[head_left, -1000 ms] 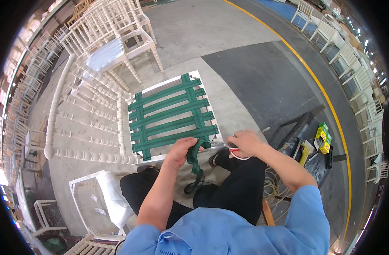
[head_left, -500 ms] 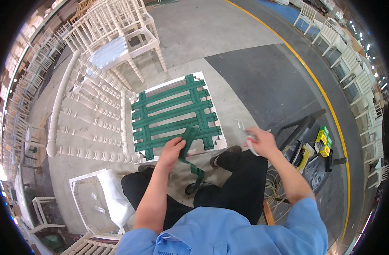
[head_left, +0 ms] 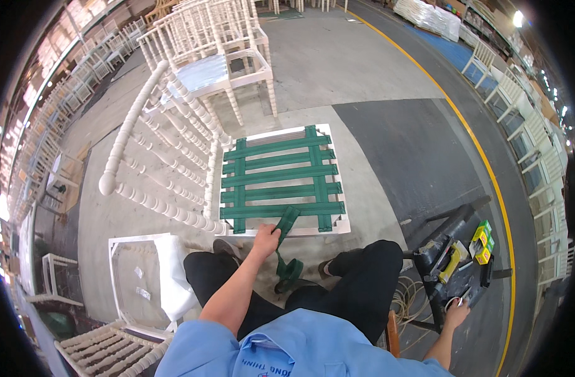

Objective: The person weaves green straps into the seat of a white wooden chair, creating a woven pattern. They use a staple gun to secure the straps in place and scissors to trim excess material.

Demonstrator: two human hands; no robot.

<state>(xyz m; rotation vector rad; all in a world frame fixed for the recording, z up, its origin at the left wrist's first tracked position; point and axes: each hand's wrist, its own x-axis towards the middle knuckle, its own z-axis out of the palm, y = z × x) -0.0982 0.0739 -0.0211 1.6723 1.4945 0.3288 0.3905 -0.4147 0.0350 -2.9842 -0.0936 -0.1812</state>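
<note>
Webbing (head_left: 287, 222) hangs just below frame centre, its strip clamped in the left hand's (head_left: 268, 237) grip, forearm slanting upward; the right hand (head_left: 459, 313), arm outstretched lower right, grips scissors (head_left: 453, 303).

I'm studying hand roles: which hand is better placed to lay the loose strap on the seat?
Likely the left hand: it holds the strap by the seat. The right hand is farther off, holding scissors.

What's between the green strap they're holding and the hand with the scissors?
The head view shows the right leg, pale coiled cord and part of the black bench between the held green strap and right hand.
</note>
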